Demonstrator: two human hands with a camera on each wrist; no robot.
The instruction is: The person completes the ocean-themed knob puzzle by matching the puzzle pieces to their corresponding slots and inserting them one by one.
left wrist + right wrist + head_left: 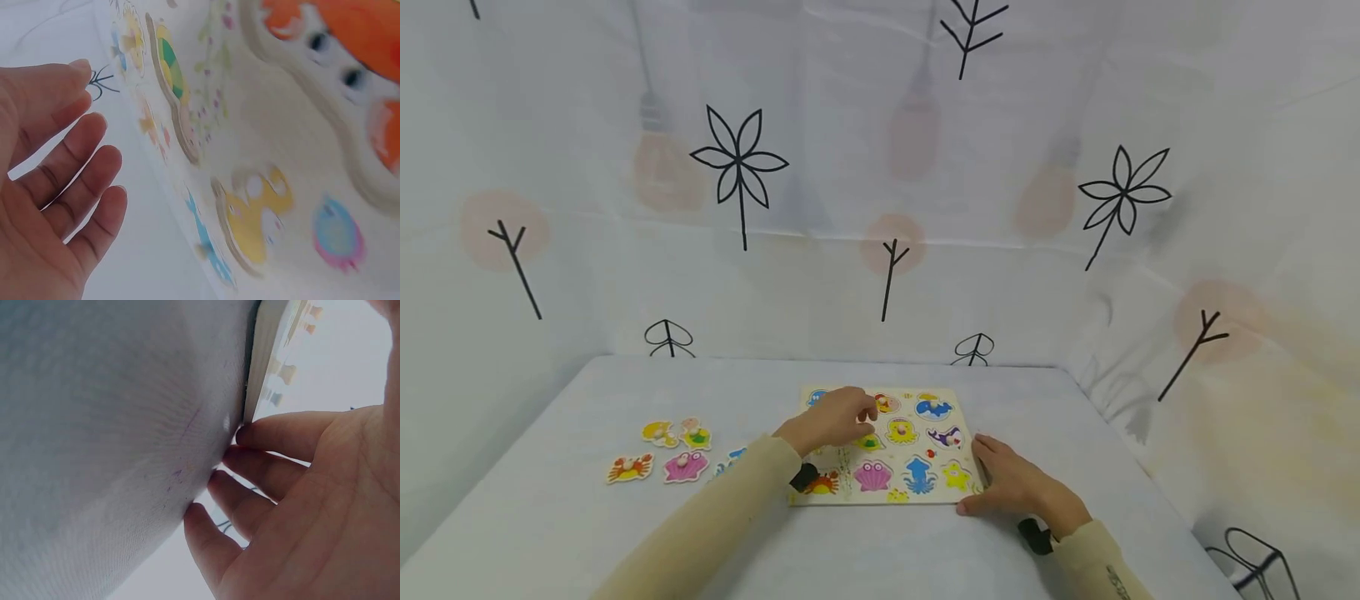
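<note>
Puzzle board under left hand, right hand at its edge

Left hand: above the left part of the puzzle board, fingers loosely bent, nothing grasped; the left wrist view shows a bare palm beside the board. Right hand: no grasp, fingers extended along the board's right edge, thumb by the near right corner; in the right wrist view the fingertips meet the cloth right at the board's side.

Board lies flat on the table, toward the person's side of centre. Sea-animal shapes on it: blue whale far right, yellow octopus mid, purple one right of that. Near row: orange crab, pink shell, blue squid, yellow starfish. Some shapes carry small knobs; can't tell for each whether a piece is seated. Left hand covers part of the far-left area.

Loose pieces left of the board: yellow piece beside a green-and-pink piece; nearer, crab piece and shell piece. Blue piece partly behind the left beige sleeve.

White cloth underneath; behind, pale backdrop with black plant drawings.
</note>
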